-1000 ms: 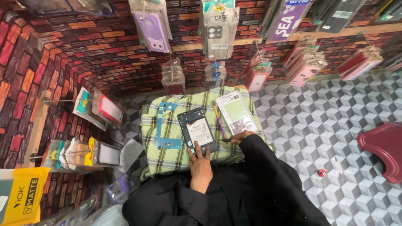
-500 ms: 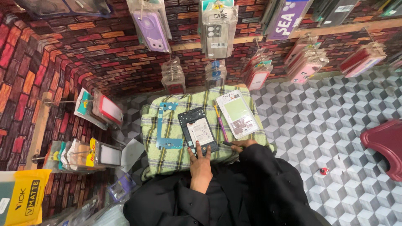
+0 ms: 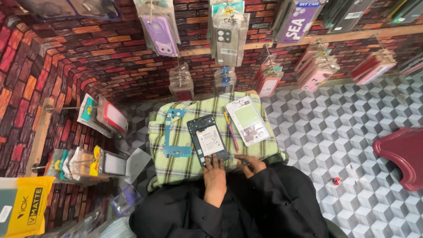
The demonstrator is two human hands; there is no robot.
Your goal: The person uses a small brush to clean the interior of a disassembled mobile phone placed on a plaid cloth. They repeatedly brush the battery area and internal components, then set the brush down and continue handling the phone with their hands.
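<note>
Opened phone, mid-frame on the green plaid cloth, is pinned at its lower edge by the left hand's flat fingers, while the right hand pinches something small that could roll away.

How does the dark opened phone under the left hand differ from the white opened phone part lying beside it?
The dark opened phone body has a black frame with a pale battery inside; the white opened phone part is light with a green panel. The left hand touches the dark one; the white one lies untouched, farther from the person. Both lie flat and tilted on the green checked cloth.
</note>
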